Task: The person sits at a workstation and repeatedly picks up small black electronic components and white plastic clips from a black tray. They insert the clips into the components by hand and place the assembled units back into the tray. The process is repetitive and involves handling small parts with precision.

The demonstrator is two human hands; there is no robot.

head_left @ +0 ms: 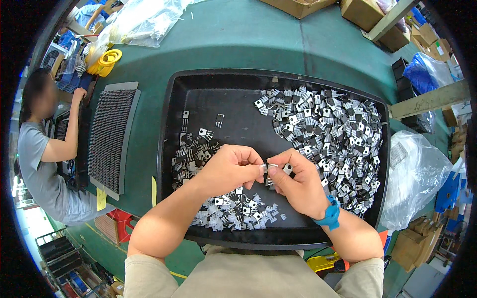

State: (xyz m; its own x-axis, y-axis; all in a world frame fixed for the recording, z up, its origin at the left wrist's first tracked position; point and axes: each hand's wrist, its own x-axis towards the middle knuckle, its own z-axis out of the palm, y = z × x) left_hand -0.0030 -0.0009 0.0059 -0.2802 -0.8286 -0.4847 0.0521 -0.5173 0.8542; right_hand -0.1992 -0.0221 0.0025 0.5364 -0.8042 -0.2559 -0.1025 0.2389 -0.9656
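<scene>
Pinching a part (272, 167) from opposite sides, left hand (229, 166) and right hand (301, 186) are holding it over the tray (236, 107).

Left hand (231, 165) and right hand (299, 182) close together in fingertip pinches

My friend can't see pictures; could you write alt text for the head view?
A person's left hand and right hand hold small electronic parts over a black tray. A large heap of similar parts covers its right side, with smaller heaps at left. Another person is at far left.
</scene>
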